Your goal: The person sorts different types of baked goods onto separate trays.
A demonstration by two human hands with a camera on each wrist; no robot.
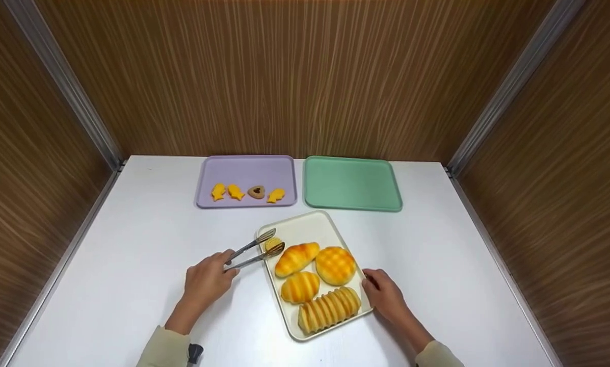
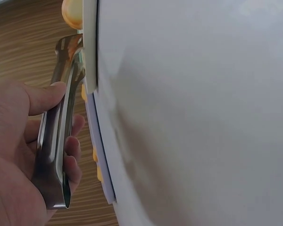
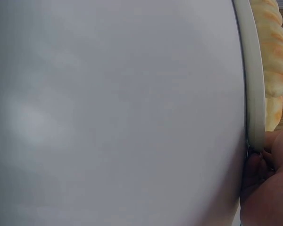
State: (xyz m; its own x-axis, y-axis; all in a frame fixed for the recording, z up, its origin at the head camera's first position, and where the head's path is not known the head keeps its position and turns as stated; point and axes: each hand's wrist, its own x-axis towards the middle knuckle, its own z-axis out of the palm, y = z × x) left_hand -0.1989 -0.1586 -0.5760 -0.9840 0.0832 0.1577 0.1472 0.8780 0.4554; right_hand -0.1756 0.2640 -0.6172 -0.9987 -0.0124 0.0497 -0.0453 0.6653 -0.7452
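My left hand [image 1: 208,278] holds metal tongs [image 2: 56,136], thumb on one arm and fingers wrapped round the other. In the head view the spread tips of the tongs lie on either side of a small round yellow biscuit [image 1: 272,243] at the far left corner of the cream tray [image 1: 305,224]. My right hand [image 1: 383,293] grips the tray's right edge near its front corner, thumb over the rim. On the tray lie a croissant [image 1: 297,259], a round crosshatched bun [image 1: 335,265], a striped roll [image 1: 300,287] and a long ridged loaf [image 1: 330,310].
Behind the cream tray, a purple tray [image 1: 248,171] bears several small pieces: yellow fish-shaped ones [image 1: 276,195] and a brown heart-shaped biscuit [image 1: 256,191]. A bare green tray [image 1: 352,183] stands to its right. Wood-grain panels [image 1: 284,76] close off the white table's back and sides.
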